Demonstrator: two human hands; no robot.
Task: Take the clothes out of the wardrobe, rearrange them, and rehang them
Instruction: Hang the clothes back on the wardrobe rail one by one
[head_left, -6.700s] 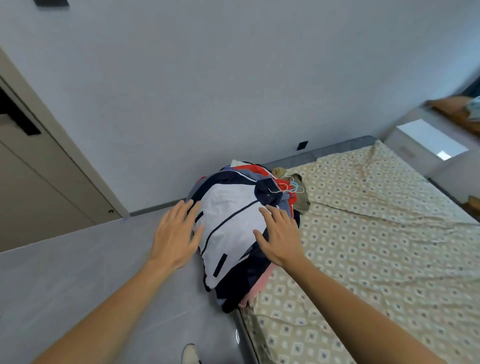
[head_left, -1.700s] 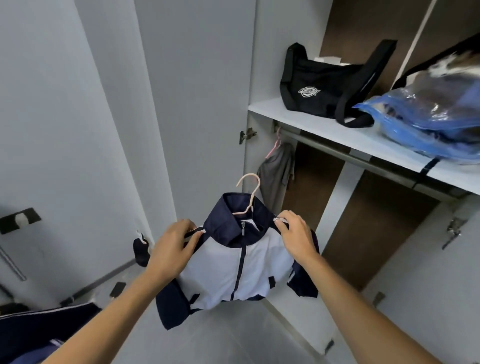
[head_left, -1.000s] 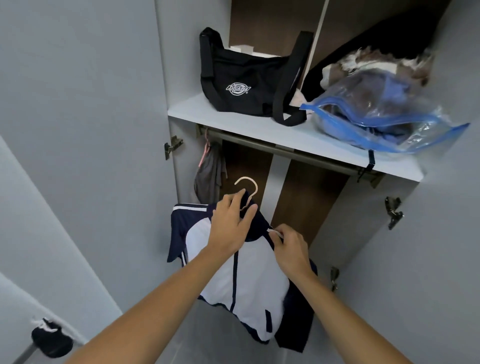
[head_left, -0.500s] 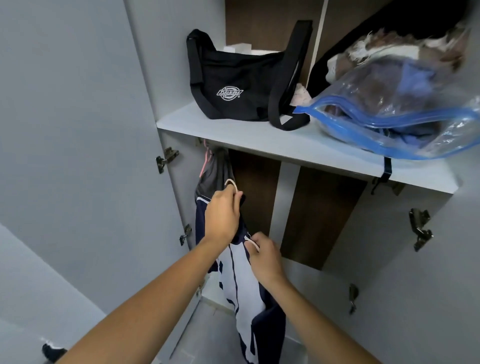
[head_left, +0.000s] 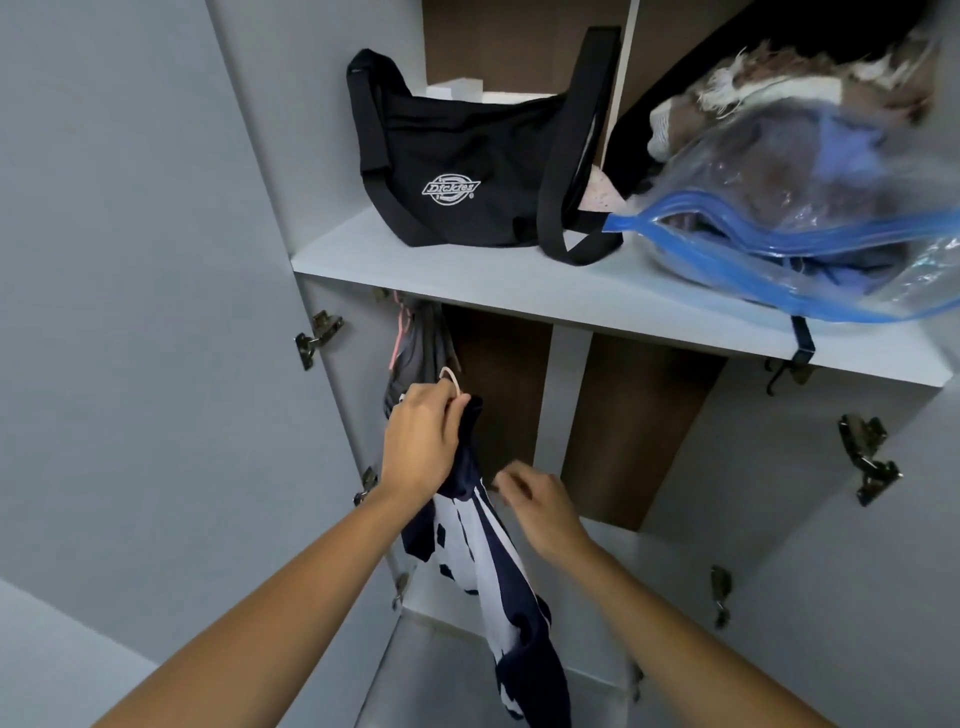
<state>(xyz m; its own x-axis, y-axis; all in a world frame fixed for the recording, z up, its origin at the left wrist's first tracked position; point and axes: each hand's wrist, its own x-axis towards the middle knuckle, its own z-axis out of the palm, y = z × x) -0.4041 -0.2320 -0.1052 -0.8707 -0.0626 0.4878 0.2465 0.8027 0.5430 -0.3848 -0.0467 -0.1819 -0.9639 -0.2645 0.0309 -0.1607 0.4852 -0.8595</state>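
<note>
Left of frame centre, the left hand (head_left: 422, 441) is raised, fingers curled round the pale hanger (head_left: 451, 378) of the navy-and-white jacket (head_left: 483, 561), which hangs below it. The right hand (head_left: 540, 506), blurred, seems loosely curled beside the jacket, holding nothing.

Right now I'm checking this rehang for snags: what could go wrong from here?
1. The left hand alone grips the jacket at its hanger hook; the rail is hidden under the shelf, so the hook may miss it.
2. The right hand looks blurred and off the jacket, which hangs twisted and might slip off its hanger.
3. The grey garment hangs close; the hook could snag it.
</note>
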